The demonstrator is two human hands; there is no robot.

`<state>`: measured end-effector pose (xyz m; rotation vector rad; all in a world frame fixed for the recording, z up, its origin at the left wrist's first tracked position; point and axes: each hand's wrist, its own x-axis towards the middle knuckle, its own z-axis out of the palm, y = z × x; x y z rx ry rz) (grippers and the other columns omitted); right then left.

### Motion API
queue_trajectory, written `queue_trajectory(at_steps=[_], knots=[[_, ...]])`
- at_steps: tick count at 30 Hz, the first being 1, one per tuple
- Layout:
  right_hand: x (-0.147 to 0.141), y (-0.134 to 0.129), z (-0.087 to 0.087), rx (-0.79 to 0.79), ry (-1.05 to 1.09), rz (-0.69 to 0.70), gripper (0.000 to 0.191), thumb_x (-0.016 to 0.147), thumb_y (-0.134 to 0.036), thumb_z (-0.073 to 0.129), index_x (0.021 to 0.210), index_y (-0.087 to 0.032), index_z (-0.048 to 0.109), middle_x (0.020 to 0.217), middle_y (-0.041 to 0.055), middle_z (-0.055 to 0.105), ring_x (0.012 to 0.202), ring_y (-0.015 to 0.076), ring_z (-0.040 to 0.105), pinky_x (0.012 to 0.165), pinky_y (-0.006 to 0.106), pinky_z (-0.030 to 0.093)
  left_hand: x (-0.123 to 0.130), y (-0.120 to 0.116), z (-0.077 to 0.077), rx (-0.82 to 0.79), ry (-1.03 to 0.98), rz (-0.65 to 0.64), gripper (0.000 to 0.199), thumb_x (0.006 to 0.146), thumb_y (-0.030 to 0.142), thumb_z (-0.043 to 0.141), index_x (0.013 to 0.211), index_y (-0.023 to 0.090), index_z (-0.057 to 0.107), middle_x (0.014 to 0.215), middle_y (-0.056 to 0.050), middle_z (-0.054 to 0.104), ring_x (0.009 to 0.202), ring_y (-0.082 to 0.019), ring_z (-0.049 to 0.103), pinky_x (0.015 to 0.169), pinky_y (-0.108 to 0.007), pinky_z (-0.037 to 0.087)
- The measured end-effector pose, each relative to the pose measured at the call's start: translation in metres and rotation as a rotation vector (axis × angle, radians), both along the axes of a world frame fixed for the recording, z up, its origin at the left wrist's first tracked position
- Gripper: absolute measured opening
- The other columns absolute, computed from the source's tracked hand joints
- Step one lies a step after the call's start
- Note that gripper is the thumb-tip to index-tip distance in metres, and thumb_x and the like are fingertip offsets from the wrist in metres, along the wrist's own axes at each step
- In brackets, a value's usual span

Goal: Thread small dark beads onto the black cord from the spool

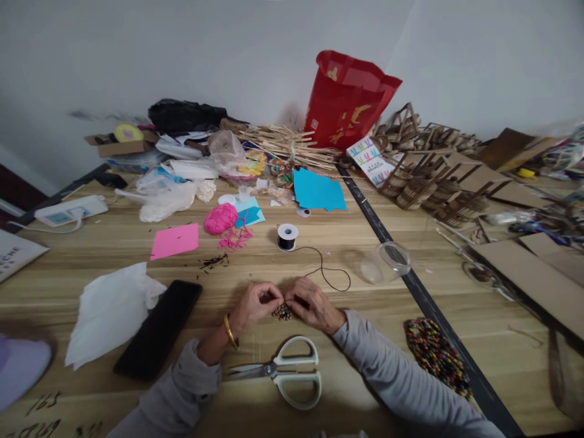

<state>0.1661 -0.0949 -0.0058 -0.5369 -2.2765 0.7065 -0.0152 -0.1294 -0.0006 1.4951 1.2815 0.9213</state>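
Close together, left hand (pixel 255 303) and right hand (pixel 316 305) both pinched closed, one bead cluster (pixel 283 312) at their fingertips, its long axis unclear, one pair of scissors (pixel 269 369) nearer, blades leftward.

Wood-grain table (pixel 219 328) w/ scissors (pixel 298 359), phone (pixel 157 331), beads (pixel 438 356), pink yarn (pixel 221 219), etc.

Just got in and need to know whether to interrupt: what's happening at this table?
Someone's left hand and right hand meet, fingertips pinched close together, just above a small cluster of beads; whatever is between the fingertips is too small to make out. A spool of black cord stands farther back, its loose end curling over the table. White-handled scissors lie near the person, blades parted, with neither hand on them. A heap of multicoloured beads lies off to the right.
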Motion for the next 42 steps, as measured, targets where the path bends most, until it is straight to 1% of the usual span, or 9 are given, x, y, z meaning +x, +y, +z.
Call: queue_trajectory(at_steps=[10, 13, 16, 22, 30, 35, 37, 39, 42], knots=[[0.0, 0.0, -0.004, -0.002, 0.002, -0.021, 0.013, 0.089, -0.026, 0.048, 0.082, -0.017, 0.053, 0.075, 0.0053, 0.056, 0.074, 0.0167, 0.051, 0.07, 0.03, 0.041, -0.001, 0.0, 0.001, -0.034, 0.002, 0.005, 0.009, 0.067, 0.019, 0.062, 0.064, 0.011, 0.062, 0.06, -0.002, 0.062, 0.057, -0.012, 0.054, 0.056, -0.022, 0.043], [0.0, 0.0, -0.003, 0.004, -0.005, -0.024, 0.015, 0.09, -0.027, 0.046, 0.081, -0.017, 0.053, 0.073, 0.005, 0.056, 0.073, 0.0168, 0.051, 0.069, 0.03, 0.041, -0.001, 0.001, -0.003, -0.045, -0.053, 0.007, 0.012, 0.068, 0.022, 0.063, 0.071, 0.011, 0.064, 0.066, -0.004, 0.065, 0.062, -0.014, 0.057, 0.06, -0.023, 0.045], [0.001, -0.001, -0.002, 0.014, -0.003, -0.037, 0.014, 0.09, -0.026, 0.046, 0.08, -0.017, 0.052, 0.073, 0.0047, 0.055, 0.072, 0.0167, 0.05, 0.069, 0.03, 0.041, -0.001, 0.001, -0.002, -0.033, -0.026, 0.005, 0.015, 0.07, 0.024, 0.063, 0.076, 0.011, 0.066, 0.071, -0.005, 0.067, 0.065, -0.015, 0.059, 0.062, -0.024, 0.046], [0.002, -0.002, -0.006, 0.047, -0.025, -0.08, 0.013, 0.09, -0.026, 0.045, 0.082, -0.018, 0.051, 0.074, 0.0046, 0.055, 0.074, 0.017, 0.05, 0.071, 0.03, 0.041, -0.001, 0.001, 0.006, 0.07, 0.113, -0.041, 0.014, 0.072, 0.026, 0.061, 0.067, 0.014, 0.067, 0.062, -0.002, 0.066, 0.059, -0.014, 0.055, 0.057, -0.022, 0.042], [0.004, -0.01, -0.001, 0.046, -0.069, -0.108, 0.008, 0.088, -0.024, 0.048, 0.085, -0.018, 0.052, 0.076, 0.0044, 0.056, 0.075, 0.0169, 0.05, 0.072, 0.031, 0.041, -0.003, 0.002, 0.004, 0.056, 0.102, -0.081, 0.015, 0.073, 0.026, 0.059, 0.066, 0.014, 0.065, 0.063, -0.002, 0.065, 0.06, -0.014, 0.056, 0.058, -0.022, 0.043], [0.02, -0.028, 0.015, 0.01, -0.102, -0.218, 0.01, 0.088, -0.023, 0.049, 0.095, -0.018, 0.053, 0.091, 0.0082, 0.056, 0.09, 0.02, 0.051, 0.079, 0.034, 0.043, -0.006, 0.002, 0.004, 0.062, 0.11, -0.1, 0.016, 0.073, 0.028, 0.059, 0.065, 0.015, 0.064, 0.06, -0.001, 0.063, 0.058, -0.013, 0.054, 0.057, -0.021, 0.042], [0.032, -0.035, 0.02, -0.029, -0.125, -0.276, 0.012, 0.088, -0.022, 0.048, 0.098, -0.018, 0.053, 0.093, 0.0085, 0.056, 0.089, 0.0198, 0.052, 0.079, 0.034, 0.043, -0.006, 0.003, 0.004, 0.066, 0.13, -0.108, 0.017, 0.074, 0.029, 0.058, 0.066, 0.015, 0.063, 0.059, -0.001, 0.062, 0.057, -0.013, 0.054, 0.057, -0.021, 0.042], [0.047, -0.042, 0.022, -0.061, -0.172, -0.389, 0.011, 0.089, -0.021, 0.046, 0.096, -0.018, 0.054, 0.09, 0.0079, 0.056, 0.086, 0.02, 0.052, 0.076, 0.033, 0.044, -0.007, 0.003, 0.003, 0.065, 0.137, -0.115, 0.018, 0.076, 0.03, 0.057, 0.069, 0.014, 0.064, 0.063, -0.002, 0.063, 0.06, -0.014, 0.055, 0.058, -0.022, 0.043], [0.074, -0.052, 0.016, -0.031, -0.259, -0.583, 0.009, 0.088, -0.021, 0.046, 0.092, -0.019, 0.055, 0.087, 0.0078, 0.056, 0.084, 0.0212, 0.052, 0.076, 0.035, 0.043, -0.007, 0.003, 0.001, 0.067, 0.112, -0.114, 0.018, 0.076, 0.03, 0.056, 0.071, 0.015, 0.063, 0.072, -0.004, 0.066, 0.067, -0.016, 0.057, 0.063, -0.024, 0.044]])
